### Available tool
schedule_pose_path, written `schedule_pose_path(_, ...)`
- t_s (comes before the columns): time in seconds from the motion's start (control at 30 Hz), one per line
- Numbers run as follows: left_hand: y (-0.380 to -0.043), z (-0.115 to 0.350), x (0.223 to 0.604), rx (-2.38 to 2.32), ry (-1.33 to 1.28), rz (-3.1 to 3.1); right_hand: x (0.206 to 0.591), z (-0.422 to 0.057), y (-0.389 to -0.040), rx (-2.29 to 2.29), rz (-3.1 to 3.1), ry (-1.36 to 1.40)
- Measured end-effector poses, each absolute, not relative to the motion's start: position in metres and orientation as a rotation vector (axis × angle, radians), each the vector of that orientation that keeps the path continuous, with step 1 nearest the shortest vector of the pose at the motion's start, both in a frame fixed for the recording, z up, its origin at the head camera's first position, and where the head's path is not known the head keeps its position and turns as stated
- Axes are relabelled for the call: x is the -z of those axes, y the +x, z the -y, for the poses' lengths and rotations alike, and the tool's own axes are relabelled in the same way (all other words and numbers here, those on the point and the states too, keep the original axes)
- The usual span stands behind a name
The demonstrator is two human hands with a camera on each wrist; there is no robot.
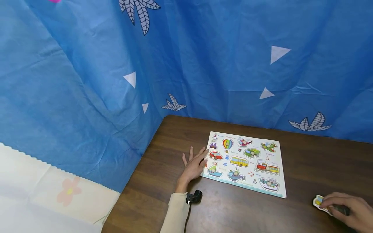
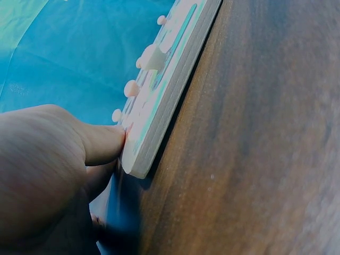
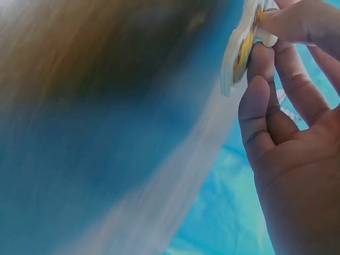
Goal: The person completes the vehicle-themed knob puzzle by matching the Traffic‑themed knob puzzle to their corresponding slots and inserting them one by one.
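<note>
A white wooden knob puzzle board (image 1: 252, 184) with vehicle pictures lies on the table. My left hand (image 1: 192, 167) is at its left edge, fingers spread. The left wrist view shows the thumb (image 2: 103, 144) touching the corner of the board (image 2: 164, 114), whose round knobs (image 2: 131, 88) stick up. Far to the right of the board, my right hand (image 1: 351, 207) pinches a puzzle piece (image 1: 318, 201) with a white rim and a yellow picture. In the right wrist view, thumb and fingers hold this piece (image 3: 231, 71) at its pale knob (image 3: 266, 37); its picture is mostly hidden.
The dark brown wooden table (image 1: 148, 181) reaches back to a blue curtain (image 1: 209, 64) with white triangles and leaf prints. A pale cloth with a flower print (image 1: 69, 191) hangs at the left. A small black camera (image 1: 194, 196) sits on the left wrist.
</note>
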State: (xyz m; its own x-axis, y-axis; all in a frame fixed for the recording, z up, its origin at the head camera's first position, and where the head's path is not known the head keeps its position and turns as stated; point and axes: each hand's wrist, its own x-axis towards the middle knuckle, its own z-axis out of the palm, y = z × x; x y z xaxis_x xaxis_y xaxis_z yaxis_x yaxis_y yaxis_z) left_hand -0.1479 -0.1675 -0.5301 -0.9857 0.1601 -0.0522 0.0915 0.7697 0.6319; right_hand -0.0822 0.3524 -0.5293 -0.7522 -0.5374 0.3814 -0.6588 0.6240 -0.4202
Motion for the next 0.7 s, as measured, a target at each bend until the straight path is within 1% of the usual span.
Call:
schedule_pose_path(0.3, -0.148, 0.167, 0.529, -1.033, 0.209, -2.852, 0.516, -0.329, -0.087, -0.758, 2.837, 0.930)
schedule_pose_path(0.7, -0.149, 0.166, 0.530, -1.010, 0.193, -2.852, 0.498, -0.290, -0.112, -0.796, 2.747, 1.093)
